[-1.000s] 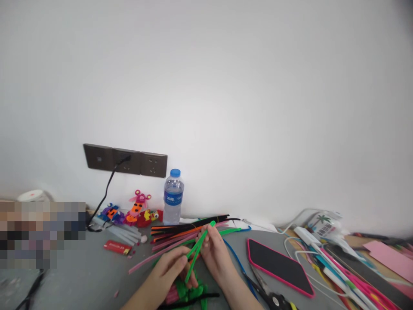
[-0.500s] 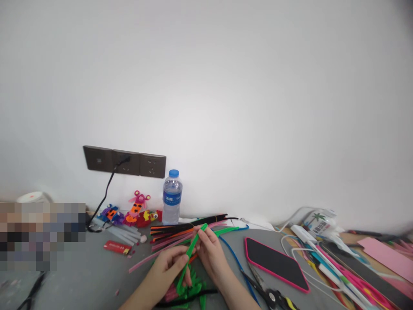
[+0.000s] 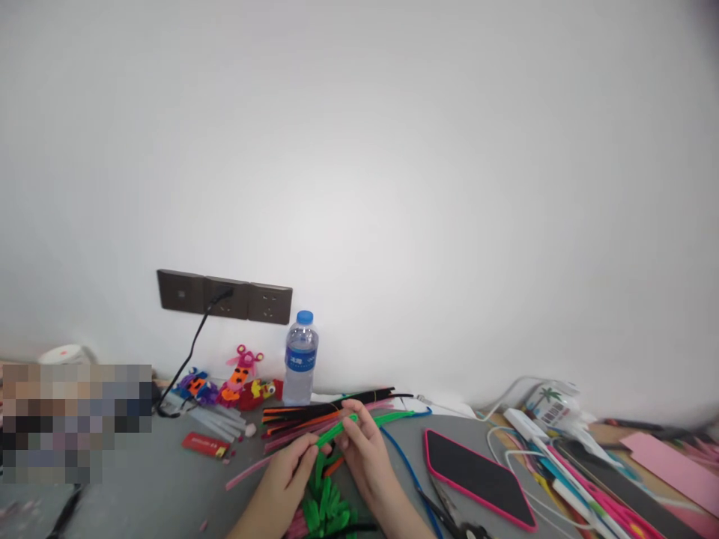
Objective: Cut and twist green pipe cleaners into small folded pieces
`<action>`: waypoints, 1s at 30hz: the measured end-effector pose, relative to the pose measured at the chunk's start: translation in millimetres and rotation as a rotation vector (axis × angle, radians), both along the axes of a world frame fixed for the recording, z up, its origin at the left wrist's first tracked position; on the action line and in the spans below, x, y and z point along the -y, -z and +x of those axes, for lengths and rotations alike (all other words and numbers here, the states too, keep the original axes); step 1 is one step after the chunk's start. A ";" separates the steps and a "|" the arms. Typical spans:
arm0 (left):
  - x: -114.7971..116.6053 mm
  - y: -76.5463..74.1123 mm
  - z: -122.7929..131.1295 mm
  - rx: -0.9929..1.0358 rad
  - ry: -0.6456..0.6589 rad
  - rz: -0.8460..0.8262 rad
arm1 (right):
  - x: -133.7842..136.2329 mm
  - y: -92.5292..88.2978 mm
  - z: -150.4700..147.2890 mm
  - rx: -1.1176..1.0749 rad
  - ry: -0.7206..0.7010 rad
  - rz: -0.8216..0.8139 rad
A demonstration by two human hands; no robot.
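Note:
Both my hands meet low in the middle of the grey table [image 3: 140, 486]. My left hand [image 3: 289, 471] pinches one end of a bright green pipe cleaner [image 3: 332, 433], and my right hand [image 3: 362, 453] pinches its other end. The stem lies nearly level between my fingertips. Under my hands sits a clump of bent green pipe cleaners [image 3: 326, 510] with some pink ones. Behind my fingers lies a bundle of straight black, orange and pink pipe cleaners [image 3: 314, 413].
A water bottle [image 3: 299, 359] stands by the wall under a dark socket strip [image 3: 225, 296]. Small colourful craft figures [image 3: 239, 378], a red lighter [image 3: 205, 445] and glue sticks lie left. A pink-cased phone [image 3: 477, 479], scissors [image 3: 449, 516], cables and pens lie right.
The green pipe cleaner has dropped from a steep upward slant to nearly level, and my hands have come closer together. The view has tipped slightly.

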State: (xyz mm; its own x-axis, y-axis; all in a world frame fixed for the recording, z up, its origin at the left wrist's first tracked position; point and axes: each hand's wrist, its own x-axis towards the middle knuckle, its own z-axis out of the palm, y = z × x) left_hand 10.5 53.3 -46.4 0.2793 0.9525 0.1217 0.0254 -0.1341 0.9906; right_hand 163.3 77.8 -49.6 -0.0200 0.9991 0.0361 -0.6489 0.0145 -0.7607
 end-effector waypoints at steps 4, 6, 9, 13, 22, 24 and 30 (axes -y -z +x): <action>1.8 -10.0 -0.9 -0.145 -0.051 0.153 | -1.1 -2.2 4.3 -0.150 0.013 -0.113; 2.8 -12.5 -0.7 -0.204 -0.032 0.178 | -0.8 -3.9 5.8 -0.194 -0.002 -0.168; 3.5 -13.4 -0.7 -0.241 -0.017 0.192 | -0.4 -11.3 6.3 -0.192 -0.023 -0.185; 3.5 -15.3 -2.8 -0.243 -0.013 0.205 | -1.8 -37.2 15.1 -0.080 0.050 -0.072; 2.7 -13.5 -6.9 -0.072 -0.105 0.195 | 68.5 -109.7 108.6 0.595 0.371 0.153; 0.1 -6.3 -5.6 -0.028 -0.086 0.165 | 97.2 -97.2 133.3 0.956 0.420 0.104; -7.7 4.7 -2.3 0.017 -0.037 0.162 | 161.9 -8.7 194.6 1.827 0.188 -0.146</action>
